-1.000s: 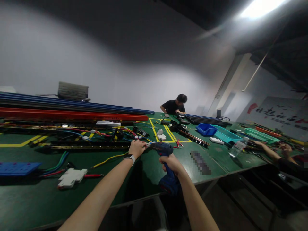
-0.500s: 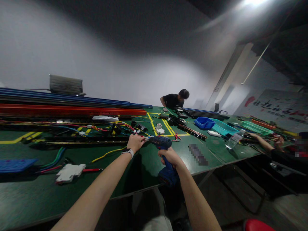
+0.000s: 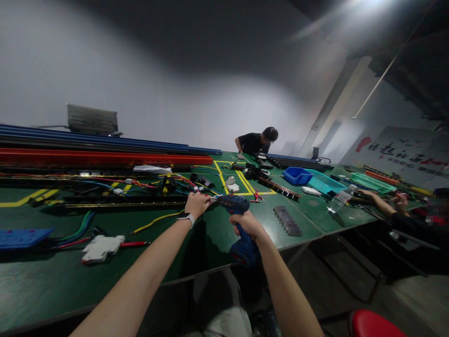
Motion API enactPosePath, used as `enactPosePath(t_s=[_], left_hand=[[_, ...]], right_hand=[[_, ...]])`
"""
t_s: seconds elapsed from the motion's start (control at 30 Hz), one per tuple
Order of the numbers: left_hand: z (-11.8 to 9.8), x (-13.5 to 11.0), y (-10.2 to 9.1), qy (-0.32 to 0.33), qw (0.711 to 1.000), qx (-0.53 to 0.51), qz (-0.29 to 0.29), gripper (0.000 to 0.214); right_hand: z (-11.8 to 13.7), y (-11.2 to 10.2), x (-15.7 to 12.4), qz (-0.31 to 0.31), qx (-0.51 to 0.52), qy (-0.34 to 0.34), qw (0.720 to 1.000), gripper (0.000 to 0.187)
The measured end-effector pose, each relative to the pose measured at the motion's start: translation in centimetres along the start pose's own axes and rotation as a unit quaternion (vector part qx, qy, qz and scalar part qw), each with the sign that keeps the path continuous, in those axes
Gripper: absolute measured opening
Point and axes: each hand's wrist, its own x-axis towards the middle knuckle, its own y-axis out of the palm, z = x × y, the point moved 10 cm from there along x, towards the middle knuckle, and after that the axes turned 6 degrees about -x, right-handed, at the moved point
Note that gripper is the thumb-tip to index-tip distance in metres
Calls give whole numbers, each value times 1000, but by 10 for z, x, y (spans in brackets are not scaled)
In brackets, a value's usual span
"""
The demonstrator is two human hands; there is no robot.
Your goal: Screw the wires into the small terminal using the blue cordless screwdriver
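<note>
My right hand [image 3: 248,223] is wrapped round the grip of a blue cordless drill [image 3: 235,204], which points left. Its bit ends at the fingers of my left hand [image 3: 197,204]. That hand is closed at the right end of a long black rail [image 3: 122,202]; whether it grips the rail end or a small part there is hidden by the fingers. A yellow wire [image 3: 154,221] lies just left of my left wrist. Beyond the drill sit white breaker modules [image 3: 232,184] and a small red-handled tool [image 3: 257,196].
A white breaker module [image 3: 102,248] with wires and a blue block [image 3: 24,238] lie at left. Orange channel [image 3: 105,156] runs behind. Blue bin [image 3: 296,176], teal tray [image 3: 324,181] and water bottle [image 3: 341,200] stand right. One person [image 3: 257,142] works opposite, another at far right.
The camera view has shifted slightly. Both hands and the drill keep almost the same place at the rail end.
</note>
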Motion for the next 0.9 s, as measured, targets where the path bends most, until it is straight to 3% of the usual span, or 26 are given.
enactPosePath(t_s=[0.9], left_hand=[[-3, 0, -5, 5, 1000, -4, -2, 38]], right_hand=[[-5, 0, 3, -1, -4, 5, 1000, 10]])
